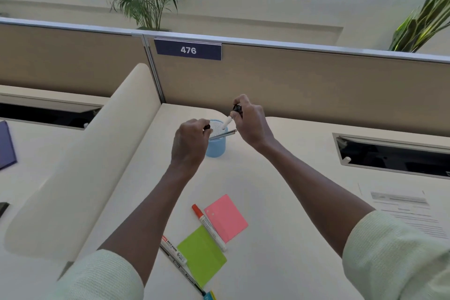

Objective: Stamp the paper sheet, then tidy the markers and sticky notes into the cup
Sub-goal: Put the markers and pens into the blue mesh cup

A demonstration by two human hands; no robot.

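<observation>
A light blue cup (pixel 216 147) stands at the back of the desk. My left hand (pixel 190 145) holds a slim marker (pixel 222 134) that lies across the cup's rim. My right hand (pixel 250 124) grips a white marker with a black cap (pixel 230 118), its tip pointing down into the cup. Nearer me lie a pink sticky note pad (pixel 226 218), a green sticky note pad (pixel 202 254), a red-capped white marker (pixel 209 226), a whiteboard marker (pixel 174 251) and a thin black pen (pixel 182 269). The printed paper sheet (pixel 409 212) lies at the right.
A beige partition with the sign 476 (pixel 188 50) stands right behind the cup. A cream side divider (pixel 97 153) rises at the left. A dark cable slot (pixel 394 156) opens in the desk at the right. A purple folder (pixel 6 143) lies at the far left.
</observation>
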